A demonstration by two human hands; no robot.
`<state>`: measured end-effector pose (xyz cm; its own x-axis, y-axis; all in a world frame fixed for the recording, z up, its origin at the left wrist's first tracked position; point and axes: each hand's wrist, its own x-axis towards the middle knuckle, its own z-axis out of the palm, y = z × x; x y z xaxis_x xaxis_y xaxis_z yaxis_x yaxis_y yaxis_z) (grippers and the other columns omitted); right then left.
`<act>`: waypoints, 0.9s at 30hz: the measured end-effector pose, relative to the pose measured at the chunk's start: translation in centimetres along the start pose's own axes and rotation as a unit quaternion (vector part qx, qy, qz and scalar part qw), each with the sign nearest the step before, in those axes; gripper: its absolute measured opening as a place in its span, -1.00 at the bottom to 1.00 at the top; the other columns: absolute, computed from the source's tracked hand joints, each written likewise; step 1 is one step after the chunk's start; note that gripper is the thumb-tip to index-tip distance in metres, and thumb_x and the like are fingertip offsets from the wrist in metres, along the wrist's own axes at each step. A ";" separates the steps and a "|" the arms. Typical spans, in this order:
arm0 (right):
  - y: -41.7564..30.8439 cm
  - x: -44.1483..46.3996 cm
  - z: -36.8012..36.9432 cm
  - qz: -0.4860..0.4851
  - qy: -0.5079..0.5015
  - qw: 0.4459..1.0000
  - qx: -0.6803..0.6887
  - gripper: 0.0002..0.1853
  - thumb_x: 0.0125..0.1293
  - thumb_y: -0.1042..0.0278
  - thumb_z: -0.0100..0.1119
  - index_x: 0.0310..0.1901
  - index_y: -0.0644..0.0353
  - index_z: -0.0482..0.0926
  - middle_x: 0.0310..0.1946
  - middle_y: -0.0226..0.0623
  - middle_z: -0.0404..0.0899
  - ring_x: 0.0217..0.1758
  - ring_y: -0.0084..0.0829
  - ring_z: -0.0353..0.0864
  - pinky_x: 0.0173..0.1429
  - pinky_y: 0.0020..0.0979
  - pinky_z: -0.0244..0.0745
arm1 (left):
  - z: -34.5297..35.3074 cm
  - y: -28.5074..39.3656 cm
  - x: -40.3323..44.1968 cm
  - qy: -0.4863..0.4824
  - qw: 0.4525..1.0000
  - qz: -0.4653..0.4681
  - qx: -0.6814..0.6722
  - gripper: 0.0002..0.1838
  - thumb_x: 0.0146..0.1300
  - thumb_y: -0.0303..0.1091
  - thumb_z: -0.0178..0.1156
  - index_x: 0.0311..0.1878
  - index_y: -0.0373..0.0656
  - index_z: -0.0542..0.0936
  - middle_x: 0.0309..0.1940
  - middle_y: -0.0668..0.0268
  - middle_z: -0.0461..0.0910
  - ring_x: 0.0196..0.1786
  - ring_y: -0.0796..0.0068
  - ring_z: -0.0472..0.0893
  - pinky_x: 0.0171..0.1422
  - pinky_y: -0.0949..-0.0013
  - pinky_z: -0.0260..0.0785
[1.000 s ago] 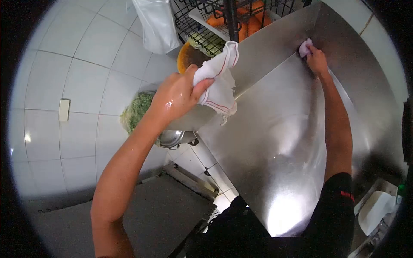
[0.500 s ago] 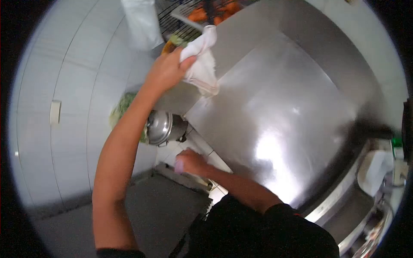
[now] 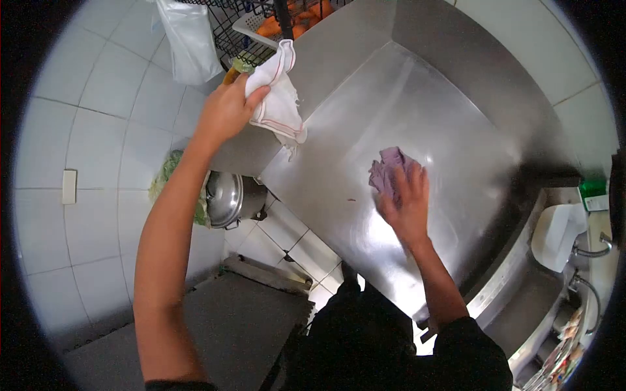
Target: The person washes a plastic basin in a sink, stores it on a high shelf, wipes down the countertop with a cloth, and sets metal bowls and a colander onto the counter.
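Observation:
My left hand [image 3: 227, 109] grips a white cloth [image 3: 279, 104] with red stripes, its lower end hanging over the left edge of the steel counter [image 3: 456, 137]. Frayed bits dangle from that cloth. On the counter, my right hand [image 3: 405, 202] presses a crumpled purple cloth [image 3: 392, 171] against the metal, fingers curved over it. A small dark scrap [image 3: 351, 200] lies to the left of the purple cloth.
Black wire shelving [image 3: 244, 29] with orange vegetables [image 3: 301, 23] stands at the top. A white plastic bag [image 3: 189, 42] hangs beside it. Wrapped greens [image 3: 171, 171] and a lidded metal pot [image 3: 225, 199] are at left. A sink [image 3: 528, 313] is at lower right.
My right hand went from the counter's far corner, past its near left edge, and is now on the counter's middle with the purple cloth. My left hand still holds the white cloth, further left in view.

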<state>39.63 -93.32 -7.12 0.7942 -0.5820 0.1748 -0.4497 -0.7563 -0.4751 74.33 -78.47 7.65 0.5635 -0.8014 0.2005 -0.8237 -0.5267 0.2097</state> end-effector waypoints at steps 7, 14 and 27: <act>8.0 8.2 5.0 -0.020 0.016 0.974 -0.225 -0.51 0.36 0.25 -0.09 0.32 0.05 0.29 0.37 -0.05 0.18 0.41 0.08 0.13 0.41 0.06 0.06 | -1.1 1.5 0.1 -0.054 0.997 -0.056 0.012 -0.52 0.31 0.06 0.06 -0.21 -0.29 0.49 -0.41 -0.15 0.58 -0.25 -0.23 0.55 -0.16 -0.09 0.37; 16.4 25.7 7.2 -0.054 0.126 0.968 -0.209 -0.54 0.44 0.11 -0.20 0.31 0.02 0.27 0.28 -0.02 0.29 0.28 0.06 0.32 0.24 0.09 0.31 | -0.3 -0.2 -0.3 -0.050 0.999 -0.013 -0.005 -0.53 0.32 0.08 0.06 -0.15 -0.23 0.52 -0.37 -0.09 0.60 -0.22 -0.20 0.56 -0.12 -0.05 0.39; -13.2 -3.7 12.3 -0.136 -0.128 0.942 0.280 -0.71 0.28 0.34 0.04 0.02 -0.01 0.58 0.11 -0.26 0.50 0.22 -0.22 0.41 0.33 -0.06 0.18 | -0.7 -0.1 -0.4 -0.059 0.993 -0.081 -0.061 -0.55 0.33 0.01 0.09 -0.06 -0.24 0.58 -0.23 0.02 0.65 -0.13 0.06 0.64 0.00 0.15 0.42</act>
<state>47.73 -77.51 -12.11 0.9533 -0.2446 0.1770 0.0142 -0.5490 -0.8357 74.20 -77.86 8.23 0.6714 -0.7399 0.0417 -0.7047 -0.6200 0.3450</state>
